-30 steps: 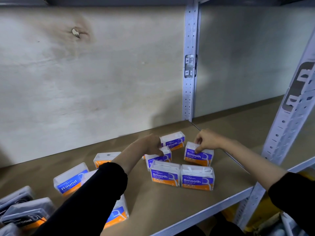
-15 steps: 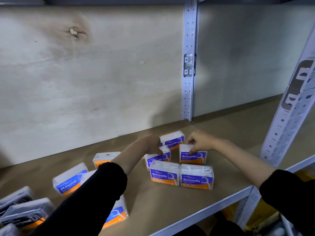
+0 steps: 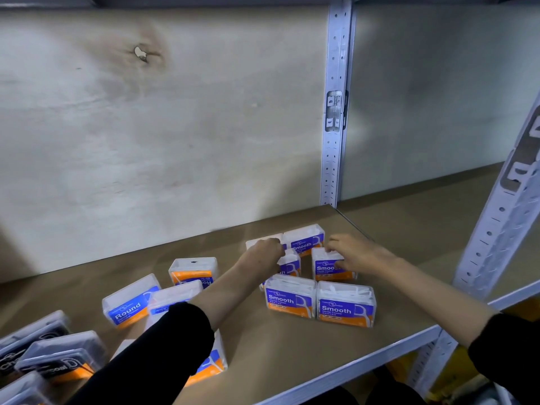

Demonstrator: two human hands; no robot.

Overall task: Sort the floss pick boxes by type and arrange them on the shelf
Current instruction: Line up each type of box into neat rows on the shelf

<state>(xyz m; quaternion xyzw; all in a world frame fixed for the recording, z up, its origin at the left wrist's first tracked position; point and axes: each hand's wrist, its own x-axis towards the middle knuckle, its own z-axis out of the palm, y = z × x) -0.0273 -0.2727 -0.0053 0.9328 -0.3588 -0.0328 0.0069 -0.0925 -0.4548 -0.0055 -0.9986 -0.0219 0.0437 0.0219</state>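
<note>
Several purple-and-orange "Smooth" floss pick boxes stand grouped on the brown shelf board (image 3: 280, 346). Two form a front row (image 3: 290, 296) (image 3: 346, 305). Behind them, my right hand (image 3: 350, 252) grips the top of a middle-row Smooth box (image 3: 327, 268). My left hand (image 3: 263, 255) is closed on another Smooth box (image 3: 290, 264) beside it. A back box (image 3: 305, 238) stands behind. Blue "Round" boxes (image 3: 130, 301) (image 3: 194, 270) lie to the left, one partly under my sleeve. Black charcoal boxes (image 3: 55, 358) sit at the far left.
A plywood back panel closes the rear. A perforated metal upright (image 3: 333, 127) stands behind the group, another upright (image 3: 502, 223) at the front right. The shelf's front edge (image 3: 336, 375) runs diagonally below. Bare board extends right of the uprights.
My right hand has slid its Smooth box leftward and back into line beside the box under my left hand. The left hand stayed almost still.
</note>
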